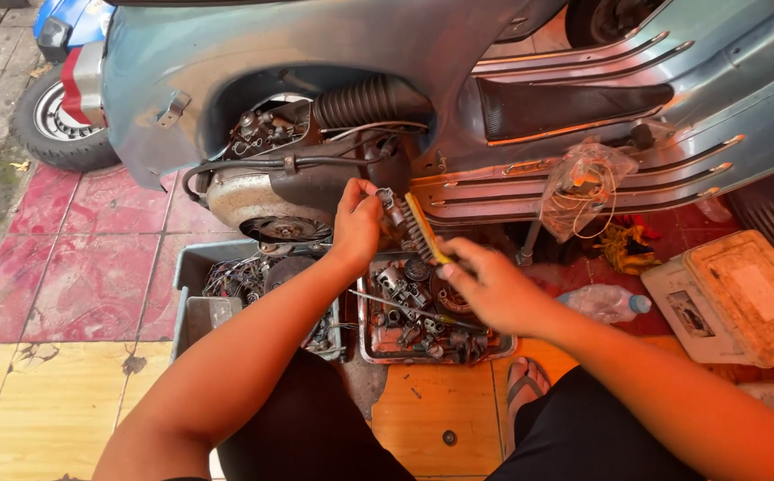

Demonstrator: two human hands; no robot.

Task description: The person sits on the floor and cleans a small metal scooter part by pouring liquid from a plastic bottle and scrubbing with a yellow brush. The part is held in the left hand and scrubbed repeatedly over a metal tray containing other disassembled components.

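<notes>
At the centre of the frame, your left hand [356,223] is closed around a small metal part [393,210] just above the tray of parts [378,352], while your right hand [491,287] grips the yellow-handled wire brush [423,229], bristles touching that part, below the scooter [405,80].

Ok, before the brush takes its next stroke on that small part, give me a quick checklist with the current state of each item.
1. Left hand grips the small metal part: ok.
2. Right hand holds the yellow-handled wire brush: ok.
3. Bristles touching the part: cannot tell, they look very close.
4. Metal tray of parts sits under the hands to catch debris: ok.
5. Screwdriver lies across the tray, apart from both hands: ok.
6. Part's remaining dirt: cannot tell, too small.
</notes>
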